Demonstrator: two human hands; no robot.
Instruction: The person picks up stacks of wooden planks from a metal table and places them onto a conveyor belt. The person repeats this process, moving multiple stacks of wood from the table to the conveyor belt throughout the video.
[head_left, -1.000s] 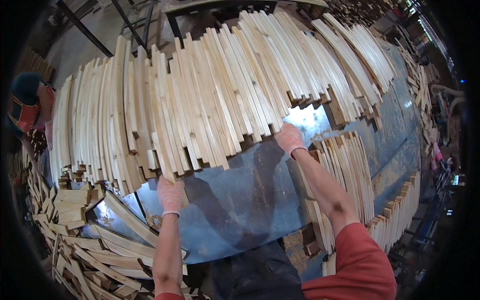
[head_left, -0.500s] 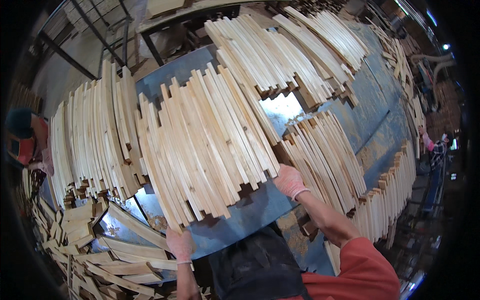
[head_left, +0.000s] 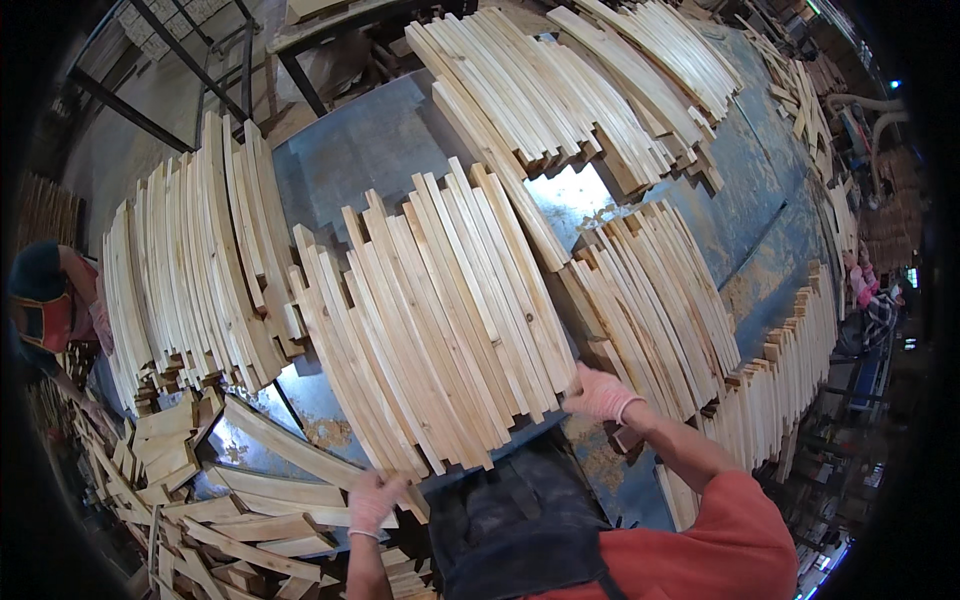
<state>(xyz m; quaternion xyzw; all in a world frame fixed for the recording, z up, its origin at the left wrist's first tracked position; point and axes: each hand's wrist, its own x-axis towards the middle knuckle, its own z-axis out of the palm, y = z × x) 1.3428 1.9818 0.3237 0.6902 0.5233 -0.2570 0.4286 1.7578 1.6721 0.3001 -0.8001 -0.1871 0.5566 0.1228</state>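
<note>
Closer to the body than half a second ago, the fan of slats [head_left: 440,320] now sits at the near edge of the table [head_left: 370,150], with both hands drawn back along with it. At the batch's lower left corner the gloved left hand [head_left: 372,500] curls around the ends of the outermost slats. Pressed flat against the lower right corner, the gloved right hand [head_left: 600,392] has its fingers spread, pushing rather than gripping.

Each slat looks light, stiff and slightly bowed, of bare pale wood with rough sawn ends. Loose side by side, they will likely slide and splay, so squeezing from both outer edges near the ends seems the surest hold.

Further slat stacks [head_left: 190,270] lie left, right and beyond; offcuts [head_left: 230,500] pile up at lower left.
</note>
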